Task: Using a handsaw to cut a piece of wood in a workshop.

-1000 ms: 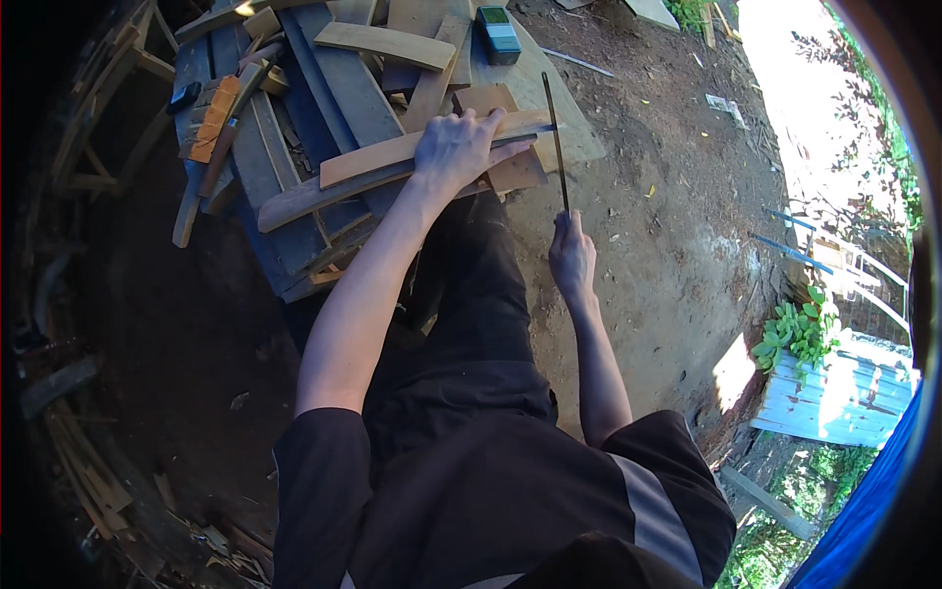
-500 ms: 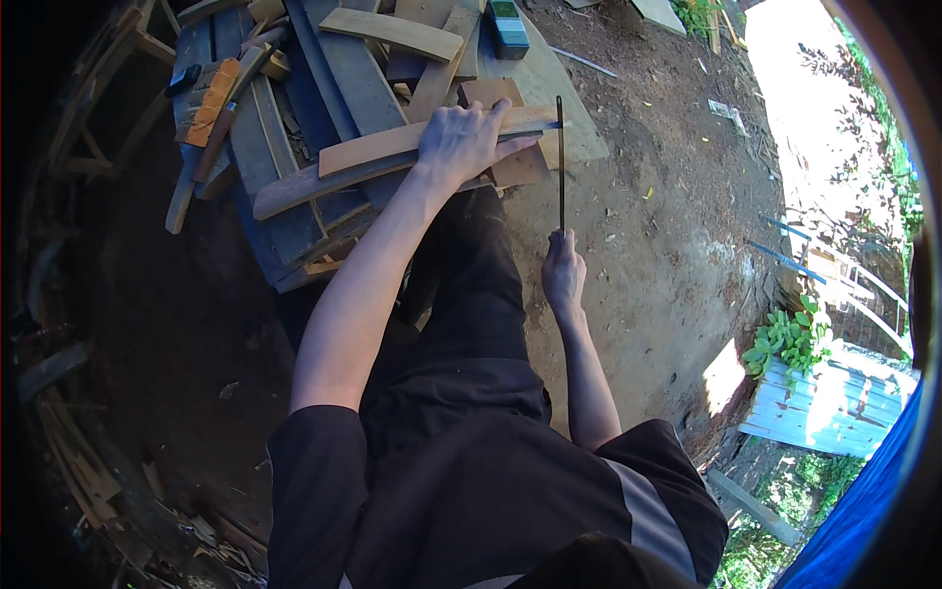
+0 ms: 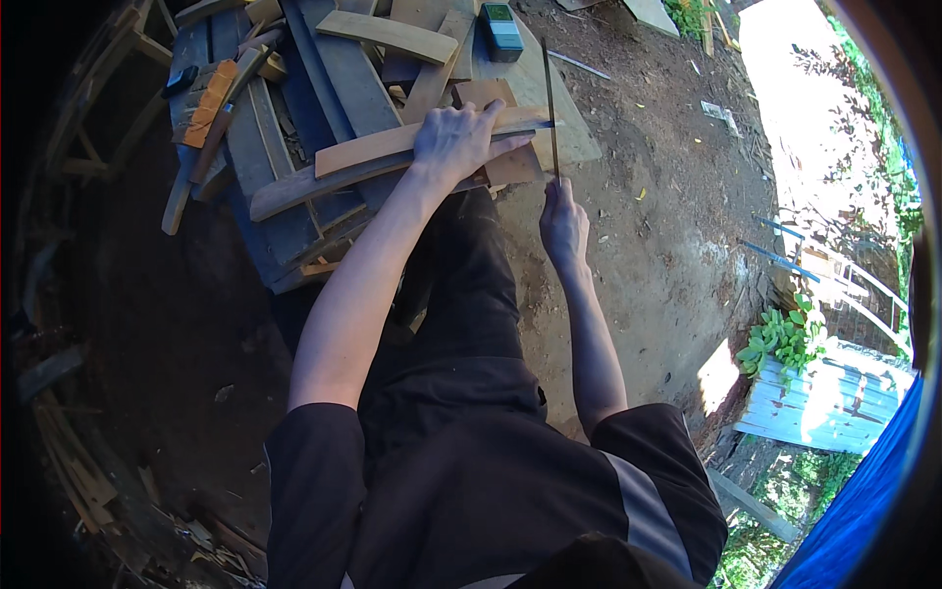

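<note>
Left hand (image 3: 453, 142), fingers part-spread, clamped pale strip (image 3: 375, 148); right hand (image 3: 564, 221) was closed round thin dark tool (image 3: 549, 98), by strip's end. Firm hold, even strokes likely mattered.

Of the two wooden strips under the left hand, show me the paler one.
The tan strip, higher in the picture; the greyer strip runs along its lower edge and reaches farther left.

Blue-and-grey box (image 3: 501, 37), leafy green plant (image 3: 785, 339), blue tarp (image 3: 863, 501)
</note>
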Available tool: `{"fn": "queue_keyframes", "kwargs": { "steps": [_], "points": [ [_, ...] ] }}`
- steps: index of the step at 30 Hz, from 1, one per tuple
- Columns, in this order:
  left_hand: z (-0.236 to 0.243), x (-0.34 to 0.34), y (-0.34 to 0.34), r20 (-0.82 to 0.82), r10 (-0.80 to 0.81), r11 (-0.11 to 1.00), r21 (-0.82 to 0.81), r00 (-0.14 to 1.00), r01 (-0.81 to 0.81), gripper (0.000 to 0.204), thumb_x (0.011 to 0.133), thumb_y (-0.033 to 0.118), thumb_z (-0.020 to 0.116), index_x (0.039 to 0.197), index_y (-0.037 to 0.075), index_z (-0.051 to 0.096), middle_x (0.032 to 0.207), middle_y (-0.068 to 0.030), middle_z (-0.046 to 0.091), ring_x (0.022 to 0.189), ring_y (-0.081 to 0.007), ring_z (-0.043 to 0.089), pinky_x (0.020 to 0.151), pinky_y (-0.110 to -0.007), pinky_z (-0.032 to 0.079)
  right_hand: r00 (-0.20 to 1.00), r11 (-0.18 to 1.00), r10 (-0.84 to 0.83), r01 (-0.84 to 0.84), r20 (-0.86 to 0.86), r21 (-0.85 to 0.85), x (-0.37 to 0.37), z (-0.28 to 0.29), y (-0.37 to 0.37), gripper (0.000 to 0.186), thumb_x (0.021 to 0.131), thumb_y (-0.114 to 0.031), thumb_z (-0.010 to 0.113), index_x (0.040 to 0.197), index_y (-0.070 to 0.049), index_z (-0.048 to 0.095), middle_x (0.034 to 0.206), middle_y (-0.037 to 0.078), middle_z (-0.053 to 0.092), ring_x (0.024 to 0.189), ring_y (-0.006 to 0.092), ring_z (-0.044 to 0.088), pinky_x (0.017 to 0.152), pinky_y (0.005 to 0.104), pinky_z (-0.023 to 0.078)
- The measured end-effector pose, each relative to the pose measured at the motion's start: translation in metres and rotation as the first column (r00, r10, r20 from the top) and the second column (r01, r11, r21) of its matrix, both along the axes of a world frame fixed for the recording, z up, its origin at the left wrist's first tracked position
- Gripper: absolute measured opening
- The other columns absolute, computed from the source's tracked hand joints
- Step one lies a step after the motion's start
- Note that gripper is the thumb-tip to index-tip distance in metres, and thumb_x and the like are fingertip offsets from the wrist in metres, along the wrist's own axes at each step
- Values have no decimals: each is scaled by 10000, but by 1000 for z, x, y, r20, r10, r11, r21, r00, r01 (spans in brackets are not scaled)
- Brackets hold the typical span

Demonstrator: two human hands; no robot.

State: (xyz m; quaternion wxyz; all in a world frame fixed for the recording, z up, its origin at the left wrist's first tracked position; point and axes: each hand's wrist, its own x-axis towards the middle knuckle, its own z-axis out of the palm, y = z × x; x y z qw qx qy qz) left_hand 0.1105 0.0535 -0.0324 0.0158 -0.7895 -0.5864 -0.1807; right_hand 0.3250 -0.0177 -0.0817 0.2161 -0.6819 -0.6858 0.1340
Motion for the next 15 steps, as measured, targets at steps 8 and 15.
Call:
{"fn": "queue_keyframes", "kwargs": {
  "steps": [8, 15],
  "points": [
    [-5, -2, 1, 28, -22, 998, 66, 999, 20, 730, 883, 745, 486, 1213, 113, 644, 770, -125, 704, 678, -276, 723, 588, -393, 586, 999, 999, 0, -2, -38, -52, 25, -21, -57, 170, 1042, -232, 471, 1043, -62, 479, 670, 270, 616, 655, 474, 630, 549, 571, 457],
    [-3, 0, 1, 5, -21, 999, 41, 1000, 21, 734, 883, 745, 484, 1219, 114, 653, 772, -134, 706, 678, -281, 724, 579, -401, 585, 998, 999, 44, -46, 50, 28, -9, 28, 21, 241, 1057, -291, 422, 1075, -66, 506, 717, 259, 652, 694, 477, 643, 612, 593, 475]
  ]
}}
